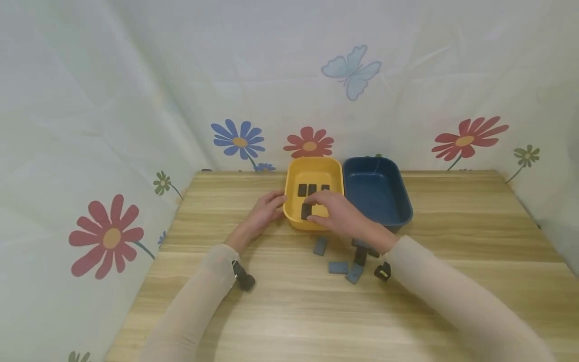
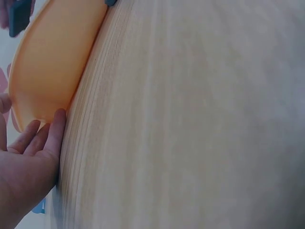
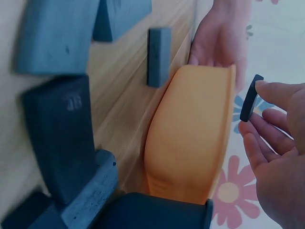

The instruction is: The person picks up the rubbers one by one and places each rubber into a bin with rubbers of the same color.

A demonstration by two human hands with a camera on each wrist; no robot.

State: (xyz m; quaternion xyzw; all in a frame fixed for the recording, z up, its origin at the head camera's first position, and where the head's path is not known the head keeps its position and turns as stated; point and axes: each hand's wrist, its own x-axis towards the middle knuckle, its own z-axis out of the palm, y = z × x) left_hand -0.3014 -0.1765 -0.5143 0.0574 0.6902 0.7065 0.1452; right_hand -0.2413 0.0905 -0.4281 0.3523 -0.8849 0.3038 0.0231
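My right hand [image 1: 336, 213] pinches a black block [image 1: 306, 211] between thumb and fingers over the near part of the yellow bin [image 1: 294, 221]. In the right wrist view the same block [image 3: 251, 98] is held above the rim of the yellow bin [image 3: 186, 133], the right hand [image 3: 281, 129] beside it. Several black blocks [image 1: 302, 190] lie in a row inside the bin. My left hand [image 1: 264, 213] touches the bin's left side; in the left wrist view the fingers of the left hand [image 2: 35, 162] rest against the outer wall of the yellow bin [image 2: 57, 52].
A dark blue bin [image 1: 373, 191] stands against the yellow bin's right side. On the wooden table [image 1: 289, 311], in front of the bins, lie several grey-blue blocks [image 1: 338, 267] and black blocks [image 1: 360, 255], some partly hidden by the right forearm. A flowered curtain [image 1: 271, 75] hangs behind.
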